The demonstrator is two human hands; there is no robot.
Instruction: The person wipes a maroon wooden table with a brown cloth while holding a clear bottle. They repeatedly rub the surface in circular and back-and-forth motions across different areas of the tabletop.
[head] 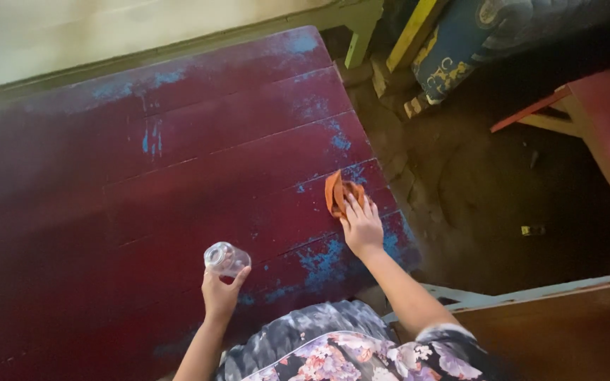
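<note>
Table [178,148]: a broad plank top painted dark red, worn through to blue in patches, filling most of the view; it looks hard and fixed, a firm surface to press against.
Floor [503,190]: dark and dusty to the right of the table, with a second red bench [601,127] at the far right edge and a brown board [566,331] near the bottom corner.
Right hand [361,224]: palm down, fingers spread flat and extended, pressing on the near edge of the cloth close to the table's right end; it pins the cloth rather than gripping it.
Left hand [220,291]: raised above the table near its front edge, fingers curled up round the lower part of the glass, closed enough to carry it.
Cloth [340,192]: a small orange rag, bunched and folded, lying on the table under the right fingertips. It looks soft, light and limp; it would likely crumple wherever it is pinched, so a flat palm or a gathered handful seems best.
Glass [226,258]: a small clear tumbler, tilted, held off the table. Probably light, rigid, smooth and breakable; a wrap around the wall suits it.
</note>
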